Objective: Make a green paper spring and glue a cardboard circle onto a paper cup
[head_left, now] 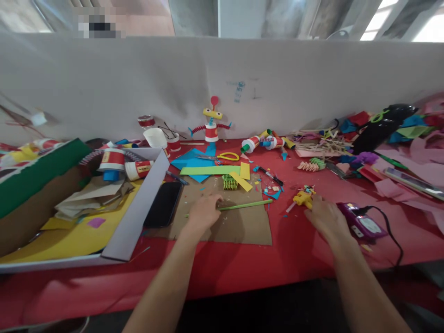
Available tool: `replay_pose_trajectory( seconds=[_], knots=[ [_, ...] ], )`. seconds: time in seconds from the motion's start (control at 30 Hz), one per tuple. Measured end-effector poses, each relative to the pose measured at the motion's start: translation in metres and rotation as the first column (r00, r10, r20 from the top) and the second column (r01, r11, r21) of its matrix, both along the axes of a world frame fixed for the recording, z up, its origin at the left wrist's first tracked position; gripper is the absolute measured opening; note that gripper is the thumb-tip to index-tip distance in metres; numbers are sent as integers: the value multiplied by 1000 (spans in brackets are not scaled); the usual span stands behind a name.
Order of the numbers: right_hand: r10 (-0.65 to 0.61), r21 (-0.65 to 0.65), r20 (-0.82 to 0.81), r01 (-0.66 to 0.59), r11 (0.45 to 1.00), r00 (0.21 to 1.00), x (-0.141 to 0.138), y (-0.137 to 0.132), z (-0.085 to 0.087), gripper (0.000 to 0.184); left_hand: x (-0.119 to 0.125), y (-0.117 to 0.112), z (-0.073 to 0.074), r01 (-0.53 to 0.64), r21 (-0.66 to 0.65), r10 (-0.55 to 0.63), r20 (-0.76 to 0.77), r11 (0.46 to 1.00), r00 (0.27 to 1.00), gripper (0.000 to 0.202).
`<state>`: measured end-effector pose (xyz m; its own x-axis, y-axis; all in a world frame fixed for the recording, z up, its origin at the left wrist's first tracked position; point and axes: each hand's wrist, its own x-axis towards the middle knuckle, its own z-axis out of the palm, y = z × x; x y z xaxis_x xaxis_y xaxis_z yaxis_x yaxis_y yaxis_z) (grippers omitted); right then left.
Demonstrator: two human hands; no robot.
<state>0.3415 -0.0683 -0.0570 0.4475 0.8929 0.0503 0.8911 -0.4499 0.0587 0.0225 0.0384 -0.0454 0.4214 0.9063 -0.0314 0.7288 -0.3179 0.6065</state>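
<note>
My left hand [205, 211] rests on the brown cardboard sheet [246, 229], its fingers closed on a thin green paper strip [246, 205]. The strip reaches out to the right past the cardboard's edge. On the red table my right hand [325, 216] is at a small yellow glue gun [302, 200], fingers curled at its near end. The gun's pale tip points toward the lower left. A folded green paper spring [230, 181] lies beyond my left hand, beside yellow paper pieces [244, 170] and a long light-green strip [208, 170].
To the left are a black phone [163, 204] and a box [120, 231] with paper-cup parts. A purple power box [362, 223] with a black cord sits right of my right hand. Yellow-handled scissors [228, 156] and a paper-cup figure [211, 132] stand behind, before a white partition [166, 69].
</note>
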Motion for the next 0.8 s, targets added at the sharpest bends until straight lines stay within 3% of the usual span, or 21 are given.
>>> replay_pose_trajectory(
  seconds=[0.1,0.2,0.33,0.4,0.47,0.5,0.57,0.63,0.8],
  knots=[
    [25,54,1,-25,998,1000,6,4,-1,34,-4,-2,-3,-35,48,39,-76,998,996,24],
    [4,173,-35,2,985,999,5,2,7,34,-6,0,-3,-49,8,49,-50,999,998,21],
    [42,311,-312,61,948,949,-9,-8,22,25,-8,3,-2,8,-130,6,110,992,994,18],
    [95,325,-577,121,938,811,-22,-12,25,21,-8,3,-2,-12,-130,30,144,991,989,17],
    [165,314,-816,185,931,554,-38,-16,25,22,-7,2,-2,-44,-71,52,118,997,992,17],
    [204,308,-885,197,931,417,-47,-17,24,25,-7,2,-2,-52,-43,56,104,998,993,17],
    [249,300,-933,178,937,260,-65,-18,22,28,-6,1,-1,-45,-29,48,91,999,995,15],
    [280,313,-929,113,943,244,-81,-19,19,29,-5,0,1,-19,-63,25,94,998,995,17],
    [390,379,-848,-104,920,359,-107,-18,10,31,-4,-1,2,-2,-64,3,13,998,1000,14]
  ],
)
